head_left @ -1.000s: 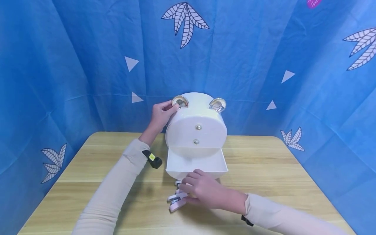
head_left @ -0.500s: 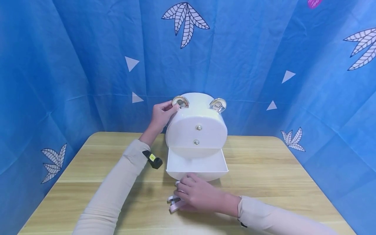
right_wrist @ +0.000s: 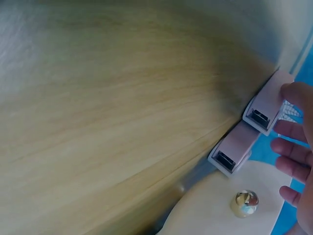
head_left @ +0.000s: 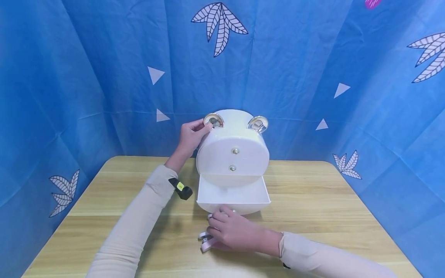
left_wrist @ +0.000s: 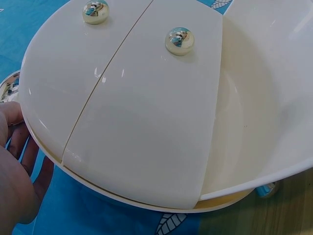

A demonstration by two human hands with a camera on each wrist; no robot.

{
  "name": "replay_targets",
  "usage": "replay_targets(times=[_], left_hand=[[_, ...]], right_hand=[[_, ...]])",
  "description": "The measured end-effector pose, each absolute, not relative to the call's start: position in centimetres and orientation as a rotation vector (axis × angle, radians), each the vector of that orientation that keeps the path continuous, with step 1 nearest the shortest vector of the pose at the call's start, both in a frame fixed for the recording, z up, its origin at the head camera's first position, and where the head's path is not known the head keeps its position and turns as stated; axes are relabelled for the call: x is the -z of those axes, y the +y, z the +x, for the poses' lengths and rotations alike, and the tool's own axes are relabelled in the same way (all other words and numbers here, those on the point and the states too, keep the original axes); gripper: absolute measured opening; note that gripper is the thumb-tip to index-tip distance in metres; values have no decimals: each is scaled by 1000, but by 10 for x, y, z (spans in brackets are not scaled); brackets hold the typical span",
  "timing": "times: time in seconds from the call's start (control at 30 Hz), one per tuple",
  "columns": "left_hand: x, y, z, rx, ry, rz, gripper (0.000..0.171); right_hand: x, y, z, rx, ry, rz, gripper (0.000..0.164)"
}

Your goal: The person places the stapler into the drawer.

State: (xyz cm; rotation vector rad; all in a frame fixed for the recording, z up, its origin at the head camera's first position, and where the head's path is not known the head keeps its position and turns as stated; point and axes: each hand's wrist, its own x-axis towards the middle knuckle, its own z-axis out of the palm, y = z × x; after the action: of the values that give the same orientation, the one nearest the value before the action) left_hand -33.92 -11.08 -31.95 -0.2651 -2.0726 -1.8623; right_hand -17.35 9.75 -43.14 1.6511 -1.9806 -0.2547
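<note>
A white rounded box (head_left: pixel 233 152) with two gold ear-shaped pieces stands at the back, its lowest drawer (head_left: pixel 233 189) pulled out. My left hand (head_left: pixel 191 137) holds the left gold ear (head_left: pixel 213 120) between thumb and fingers. In front of the drawer, my right hand (head_left: pixel 236 231) pinches the nearer small pink stapler (right_wrist: pixel 268 104) between thumb and index finger, the other fingers loosely bent beside it. A second pink stapler (right_wrist: pixel 234 148) lies end to end with it, closer to the drawer. From the head, my right hand partly hides both staplers.
Round gold knobs (head_left: pixel 235 151) sit on the box's front, with one on the drawer's face (right_wrist: pixel 244 203). A wooden table (head_left: pixel 313 208) spreads around the box. Blue cloth (head_left: pixel 295 77) with leaf prints hangs behind and at both sides.
My right hand has moved slightly left and down over the nearer stapler, its fingers closing round it. My left hand, the box and the drawer have stayed in place.
</note>
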Motion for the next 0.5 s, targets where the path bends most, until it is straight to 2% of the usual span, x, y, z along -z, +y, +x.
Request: replay_targets(times=[0.5], left_hand=[[321,-112,-341,1886,-2056,-274,36]], right_hand=[[433,92,-170,292,-2048,1647,36]])
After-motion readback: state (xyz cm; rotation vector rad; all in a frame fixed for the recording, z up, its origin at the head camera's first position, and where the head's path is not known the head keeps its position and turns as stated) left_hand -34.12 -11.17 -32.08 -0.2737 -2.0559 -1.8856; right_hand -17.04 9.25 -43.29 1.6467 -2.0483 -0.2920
